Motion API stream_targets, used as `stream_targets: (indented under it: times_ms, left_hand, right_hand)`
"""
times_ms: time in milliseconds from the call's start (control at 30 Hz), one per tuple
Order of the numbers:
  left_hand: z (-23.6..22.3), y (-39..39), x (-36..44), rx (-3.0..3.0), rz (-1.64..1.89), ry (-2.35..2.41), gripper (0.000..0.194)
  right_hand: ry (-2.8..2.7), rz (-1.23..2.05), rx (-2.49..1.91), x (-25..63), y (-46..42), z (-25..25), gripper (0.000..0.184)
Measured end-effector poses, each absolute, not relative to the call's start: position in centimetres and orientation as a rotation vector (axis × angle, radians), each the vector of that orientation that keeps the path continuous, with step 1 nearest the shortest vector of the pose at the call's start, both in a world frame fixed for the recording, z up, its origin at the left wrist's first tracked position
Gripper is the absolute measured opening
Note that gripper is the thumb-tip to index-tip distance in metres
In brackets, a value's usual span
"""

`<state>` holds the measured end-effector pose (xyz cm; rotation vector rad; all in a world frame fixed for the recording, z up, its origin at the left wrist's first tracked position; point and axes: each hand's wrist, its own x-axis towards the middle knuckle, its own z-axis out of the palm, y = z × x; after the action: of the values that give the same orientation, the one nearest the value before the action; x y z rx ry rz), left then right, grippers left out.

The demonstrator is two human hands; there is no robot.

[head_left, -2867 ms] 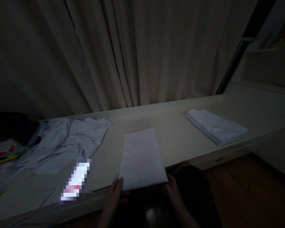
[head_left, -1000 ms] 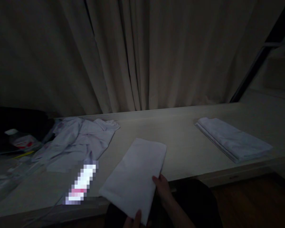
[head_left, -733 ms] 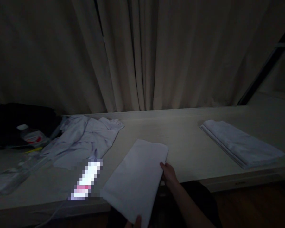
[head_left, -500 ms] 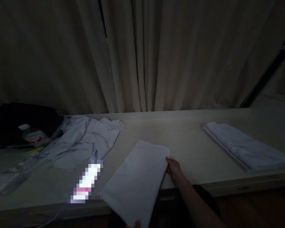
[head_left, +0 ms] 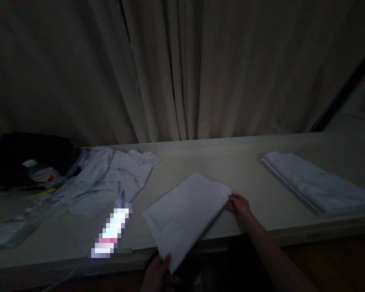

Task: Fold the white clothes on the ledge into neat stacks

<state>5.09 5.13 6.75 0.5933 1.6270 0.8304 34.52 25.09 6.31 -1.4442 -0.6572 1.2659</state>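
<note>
A white folded cloth [head_left: 188, 215], perhaps a garment, is held tilted over the front edge of the table. My left hand [head_left: 158, 271] grips its near corner, thumb on top and fingers partly hidden beneath. At the right corner, the fingers of my right hand [head_left: 239, 205] pinch the fabric. On the right of the table lies a flat stack of folded white cloth [head_left: 316, 182]. A crumpled white cloth [head_left: 109, 174] spreads out to the left.
A bright pixelated patch [head_left: 111, 231] with a white cable [head_left: 69, 275] lies at the left front of the table [head_left: 249, 162]. Behind it are a clear bottle [head_left: 41, 172], a dark cloth heap [head_left: 57, 148] and clear plastic [head_left: 24, 221]. Curtains [head_left: 243, 81] hang along the back.
The held cloth has swung round and shifted right, its near corner rising. My right hand has moved right with it, and more of my left hand has come into view.
</note>
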Motion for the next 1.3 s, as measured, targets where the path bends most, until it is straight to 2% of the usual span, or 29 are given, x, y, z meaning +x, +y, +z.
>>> stream_targets:
  times_ms: [200, 300, 467, 600, 733, 933, 1067, 1200, 1300]
  left_hand:
    - [7.7, 8.8, -0.8, 1.155, 0.542, 2.017, 0.051]
    - [9.3, 10.0, -4.1, 1.270, 0.401, 2.186, 0.054]
    - [11.1, 12.6, -3.5, 1.821, 0.276, 2.361, 0.052]
    - [9.7, 15.5, -0.5, 2.226, 0.183, 2.310, 0.050]
    - [7.7, 18.5, -0.1, 2.282, 0.125, 2.451, 0.051]
    - [3.9, 20.4, -1.9, 2.409, 0.216, 2.390, 0.060]
    - [2.6, 20.2, -2.3, 2.442, 0.256, 2.371, 0.059]
    - [3.0, 20.0, -2.1, 2.422, 0.209, 2.348, 0.060]
    - [3.2, 20.0, -2.0, 2.372, 0.185, 2.347, 0.060]
  right_hand:
    - [-0.912, 1.317, -1.513, 39.9, 19.4, 6.4, 0.022]
    - [-1.120, 1.283, -1.536, 40.6, 17.7, 7.0, 0.027]
    - [-1.473, 1.136, -1.511, 37.4, 18.6, 8.5, 0.040]
    - [-1.659, 1.075, -1.395, 31.5, 21.0, 9.3, 0.038]
    - [-1.905, 0.890, -1.311, 25.4, 23.5, 9.8, 0.033]
    - [-2.190, 0.723, -1.252, 19.7, 27.1, 7.9, 0.047]
    - [-2.409, 0.543, -1.306, 19.0, 27.7, 5.3, 0.067]
    - [-2.442, 0.455, -1.377, 20.0, 28.1, 4.2, 0.074]
    - [-2.444, 0.417, -1.530, 22.1, 29.2, 4.3, 0.085]
